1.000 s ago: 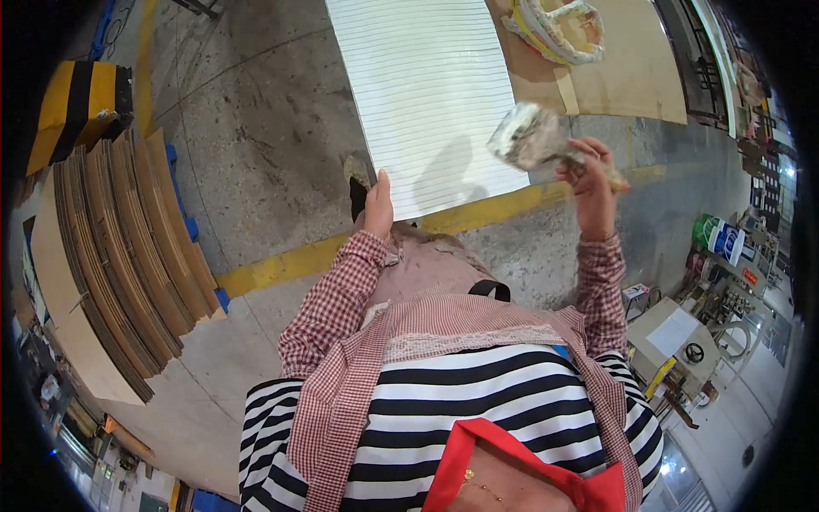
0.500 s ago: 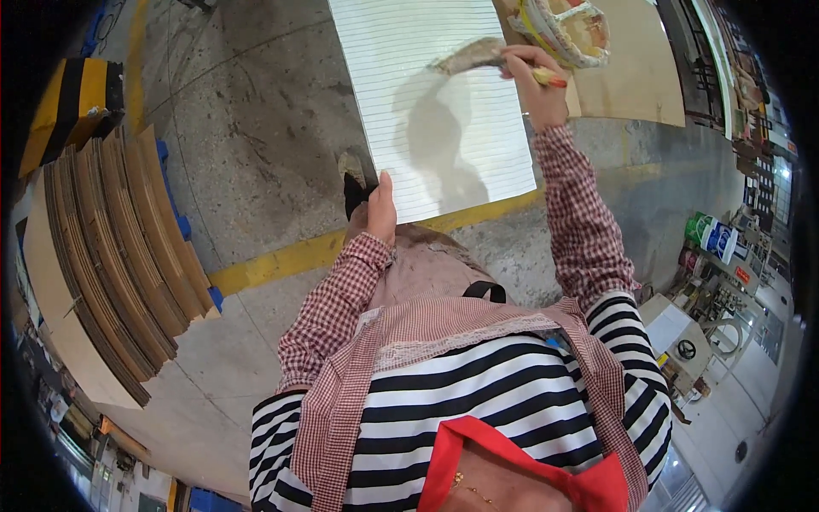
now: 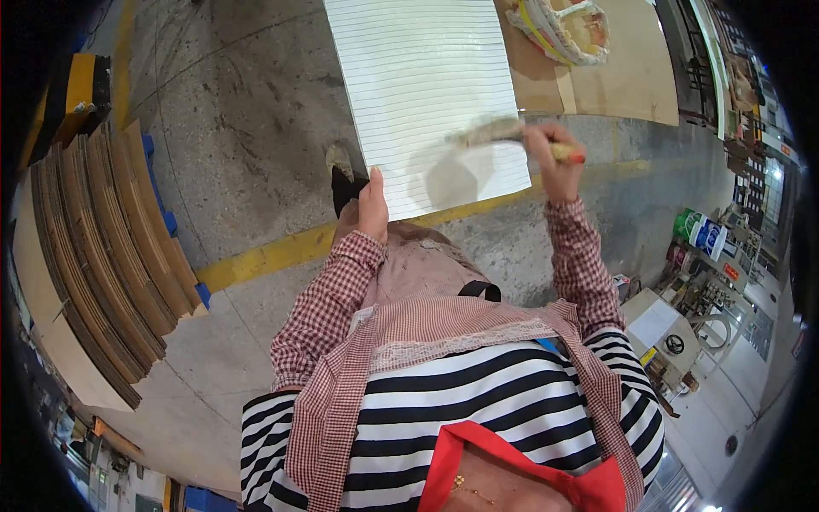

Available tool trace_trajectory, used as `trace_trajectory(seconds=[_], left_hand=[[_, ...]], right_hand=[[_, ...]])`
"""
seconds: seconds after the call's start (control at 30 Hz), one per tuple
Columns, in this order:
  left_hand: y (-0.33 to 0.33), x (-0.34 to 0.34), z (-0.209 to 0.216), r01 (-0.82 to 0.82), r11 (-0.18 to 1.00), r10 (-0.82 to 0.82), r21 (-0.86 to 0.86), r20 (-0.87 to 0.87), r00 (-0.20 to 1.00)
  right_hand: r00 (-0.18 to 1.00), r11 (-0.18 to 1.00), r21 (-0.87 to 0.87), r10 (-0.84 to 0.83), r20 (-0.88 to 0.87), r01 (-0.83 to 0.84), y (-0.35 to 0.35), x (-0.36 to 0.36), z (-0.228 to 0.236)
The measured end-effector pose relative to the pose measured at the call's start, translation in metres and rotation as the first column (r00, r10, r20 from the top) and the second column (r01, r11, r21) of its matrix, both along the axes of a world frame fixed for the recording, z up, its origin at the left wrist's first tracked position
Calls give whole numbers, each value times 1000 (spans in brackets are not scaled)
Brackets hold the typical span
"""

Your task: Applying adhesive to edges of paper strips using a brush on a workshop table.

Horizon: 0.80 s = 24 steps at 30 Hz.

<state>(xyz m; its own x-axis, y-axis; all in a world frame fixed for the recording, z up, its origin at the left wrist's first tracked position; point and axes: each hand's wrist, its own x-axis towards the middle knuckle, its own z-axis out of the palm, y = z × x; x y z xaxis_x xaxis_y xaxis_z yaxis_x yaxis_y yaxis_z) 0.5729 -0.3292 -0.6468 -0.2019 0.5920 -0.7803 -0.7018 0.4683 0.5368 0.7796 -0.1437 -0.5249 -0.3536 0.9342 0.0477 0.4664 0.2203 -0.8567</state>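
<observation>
In front of me is a white block [image 3: 435, 94] crossed by many fine dark parallel lines, like the edges of stacked sheets. My left hand [image 3: 373, 207] grips its near left corner, thumb up along the edge and fingers out of sight. A paintbrush [image 3: 495, 131] with a yellow, red-tipped handle is held in my right hand [image 3: 554, 158], which is closed round it over the block's right side. The bristles point left, smeared by motion; whether they touch the surface I cannot tell. A round shadow falls across the block's near part.
Beyond the block at right, a paste-crusted tub [image 3: 584, 34] with a yellow band stands on brown cardboard [image 3: 627, 85]. Stacked cardboard sheets [image 3: 102, 264] lie at left, near a yellow-and-black barrier [image 3: 81, 94]. A machine with a handwheel [image 3: 676, 343] is at right. A yellow line [image 3: 264, 264] crosses the floor.
My right hand and the brush have moved nearer to me and slightly right, toward the block's near right part. My left hand keeps its grip on the corner.
</observation>
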Motion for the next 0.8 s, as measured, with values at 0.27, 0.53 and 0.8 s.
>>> trace_trajectory(seconds=[0.27,0.53,0.8], left_hand=[[7,-3,5,28,996,-31,85,36,999],[3,-8,7,-15,999,13,52,40,999],[4,-10,-4,22,996,-21,88,-17,1000]], right_hand=[[995,994,55,-100,32,98,33,-21,-23],[999,993,-109,-32,7,33,-69,29,12],[982,996,-4,-94,-165,94,-20,-8,-1]])
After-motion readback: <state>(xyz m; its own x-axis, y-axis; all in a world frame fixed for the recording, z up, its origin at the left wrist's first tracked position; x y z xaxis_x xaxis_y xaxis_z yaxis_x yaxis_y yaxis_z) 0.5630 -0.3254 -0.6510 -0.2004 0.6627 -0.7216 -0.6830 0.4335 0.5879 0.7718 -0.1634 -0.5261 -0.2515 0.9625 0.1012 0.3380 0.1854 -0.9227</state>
